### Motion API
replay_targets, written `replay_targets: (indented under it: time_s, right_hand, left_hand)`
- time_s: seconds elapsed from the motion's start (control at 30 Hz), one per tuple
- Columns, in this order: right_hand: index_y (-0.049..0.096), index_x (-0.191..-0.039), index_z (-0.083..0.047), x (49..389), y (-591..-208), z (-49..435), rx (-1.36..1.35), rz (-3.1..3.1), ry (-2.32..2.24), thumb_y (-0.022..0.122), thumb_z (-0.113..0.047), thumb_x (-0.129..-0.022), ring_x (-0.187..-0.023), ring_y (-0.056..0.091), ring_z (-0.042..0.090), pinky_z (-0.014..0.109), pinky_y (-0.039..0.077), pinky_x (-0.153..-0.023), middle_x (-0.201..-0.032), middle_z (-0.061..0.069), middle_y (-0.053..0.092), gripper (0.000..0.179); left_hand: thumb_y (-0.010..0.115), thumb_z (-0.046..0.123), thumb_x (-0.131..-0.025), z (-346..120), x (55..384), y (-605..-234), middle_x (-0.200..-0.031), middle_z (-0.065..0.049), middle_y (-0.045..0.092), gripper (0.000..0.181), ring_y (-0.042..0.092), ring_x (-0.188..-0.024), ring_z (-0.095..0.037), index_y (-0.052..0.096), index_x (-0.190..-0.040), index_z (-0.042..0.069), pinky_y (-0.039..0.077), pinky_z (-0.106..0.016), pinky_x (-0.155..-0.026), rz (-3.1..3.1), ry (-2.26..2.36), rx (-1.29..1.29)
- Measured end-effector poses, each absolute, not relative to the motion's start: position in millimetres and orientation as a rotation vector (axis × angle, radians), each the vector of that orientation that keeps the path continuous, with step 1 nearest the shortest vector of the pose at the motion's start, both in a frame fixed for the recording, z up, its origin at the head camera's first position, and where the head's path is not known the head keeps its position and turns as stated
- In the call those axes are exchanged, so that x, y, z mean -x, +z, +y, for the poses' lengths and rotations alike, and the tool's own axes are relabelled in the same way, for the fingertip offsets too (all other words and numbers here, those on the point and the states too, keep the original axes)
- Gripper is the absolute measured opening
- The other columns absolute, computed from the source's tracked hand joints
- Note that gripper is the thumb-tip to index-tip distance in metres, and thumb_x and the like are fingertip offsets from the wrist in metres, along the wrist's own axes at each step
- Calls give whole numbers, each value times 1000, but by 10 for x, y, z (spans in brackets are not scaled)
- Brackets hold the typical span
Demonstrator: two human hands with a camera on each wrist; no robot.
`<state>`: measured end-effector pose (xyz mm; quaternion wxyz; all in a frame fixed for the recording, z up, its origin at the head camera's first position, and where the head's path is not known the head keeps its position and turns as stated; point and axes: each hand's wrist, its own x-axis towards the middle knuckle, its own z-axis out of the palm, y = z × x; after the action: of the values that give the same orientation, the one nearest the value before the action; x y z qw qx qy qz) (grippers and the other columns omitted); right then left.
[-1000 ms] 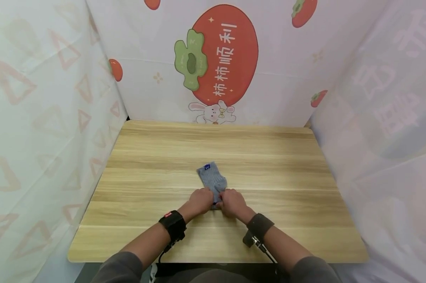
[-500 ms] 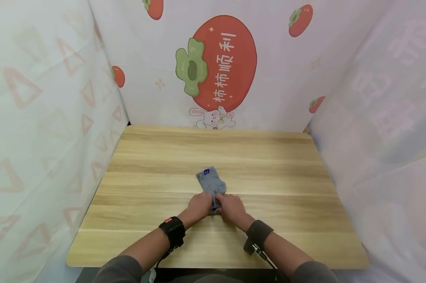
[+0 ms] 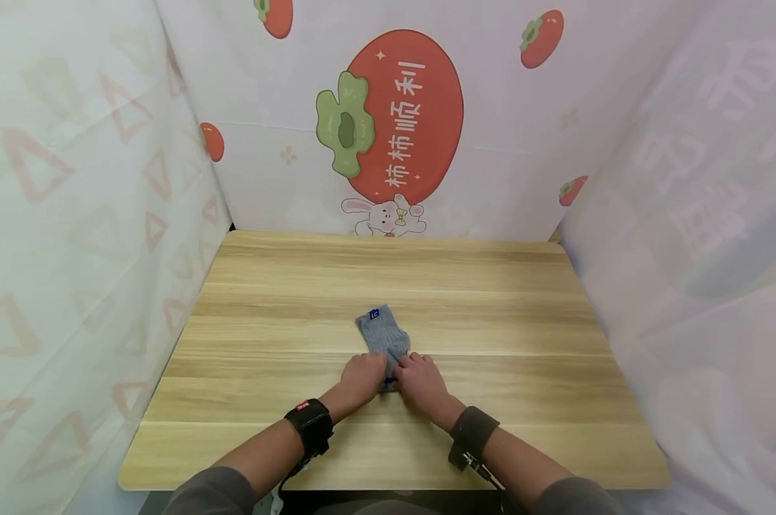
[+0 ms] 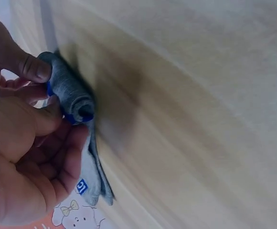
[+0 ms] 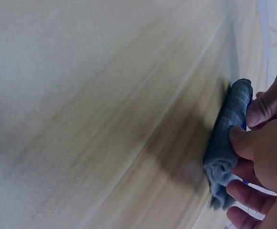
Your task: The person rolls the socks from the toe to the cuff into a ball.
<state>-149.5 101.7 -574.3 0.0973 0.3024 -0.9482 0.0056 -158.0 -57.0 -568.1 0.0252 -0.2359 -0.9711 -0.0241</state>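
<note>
A grey sock with a small blue label lies on the table, its label end pointing away from me. Its near part is wound into a roll, whose spiral end shows in the left wrist view. There, two grey layers extend beyond the roll. My left hand pinches one side of the roll, thumb and curled fingers around it. On the other side my right hand holds it likewise, its thumb pressed on the roll in the right wrist view. Both hands partly cover the roll in the head view.
The wood-grain table extends around the sock on all sides. Behind it hangs a white curtain with persimmon and rabbit prints, and pale curtains close off the left and right sides. Each wrist wears a black band with a cable.
Both hands stay at the near end of the sock. The right thumb and fingers have shifted their grip on the roll. The head view has tilted slightly, so everything sits lower.
</note>
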Motion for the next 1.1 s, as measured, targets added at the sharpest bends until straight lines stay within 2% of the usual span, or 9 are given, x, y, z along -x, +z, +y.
replay_targets:
  time_s: [0.23, 0.37, 0.43, 0.53, 0.6, 0.83, 1.0, 1.1]
  right_hand:
    - [65, -85, -19, 1515, -5700, 1008, -875, -2809, 46, 77, -33, -76, -71, 58, 17, 32, 41, -63, -76, -3, 67, 21]
    - [62, -76, -20, 1519, -5731, 1016, -886, -2756, 80, 77, -33, -76, -67, 56, 16, 30, 38, -60, -71, -5, 64, 20]
    - [62, -73, -20, 1510, -5743, 1022, -898, -2733, 73, 75, -36, -77, -66, 55, 15, 30, 37, -60, -69, -5, 62, 21]
    - [63, -75, -21, 1494, -5751, 1037, -913, -2756, 47, 73, -44, -78, -68, 54, 15, 30, 37, -62, -70, -5, 61, 26]
    - [64, -78, -21, 1489, -5755, 1047, -926, -2791, 26, 73, -49, -77, -71, 54, 14, 30, 38, -64, -74, -5, 61, 30]
    - [65, -88, -19, 1500, -5755, 1057, -950, -2842, 10, 79, -48, -70, -80, 57, 16, 32, 43, -68, -86, -3, 65, 37]
    - [64, -86, -19, 1518, -5789, 1053, -958, -2821, 23, 80, -45, -70, -79, 57, 16, 31, 42, -66, -84, -3, 64, 35]
    - [63, -83, -18, 1528, -5793, 1051, -965, -2793, 10, 78, -42, -73, -79, 58, 16, 32, 42, -65, -82, -3, 64, 30]
  left_hand:
    - [67, 13, -85, -621, 1545, -5713, -71, -1, 61, 9, 62, -67, -18, 65, -77, 14, 51, -32, -59, -2853, -184, 801]
    - [69, 18, -84, -637, 1505, -5694, -67, 0, 59, 14, 59, -63, -15, 65, -72, 14, 49, -30, -57, -2862, -217, 790]
    - [73, 29, -81, -649, 1472, -5692, -65, 1, 59, 21, 58, -61, -14, 64, -70, 13, 48, -30, -56, -2851, -202, 806]
    - [78, 46, -70, -657, 1419, -5692, -68, 1, 60, 37, 58, -64, -14, 65, -73, 12, 48, -30, -57, -2850, -165, 847]
    - [81, 49, -65, -656, 1404, -5705, -72, 0, 61, 43, 59, -68, -15, 65, -76, 11, 49, -30, -60, -2854, -131, 875]
    - [84, 31, -64, -655, 1450, -5798, -74, 0, 61, 34, 59, -70, -15, 61, -80, 12, 48, -30, -62, -2846, -49, 890]
    - [77, 22, -72, -663, 1475, -5824, -70, -1, 60, 20, 58, -65, -15, 60, -75, 12, 48, -30, -60, -2810, -91, 892]
    - [73, 18, -73, -666, 1495, -5823, -68, -1, 60, 15, 58, -64, -16, 60, -73, 12, 48, -30, -59, -2812, -131, 892]
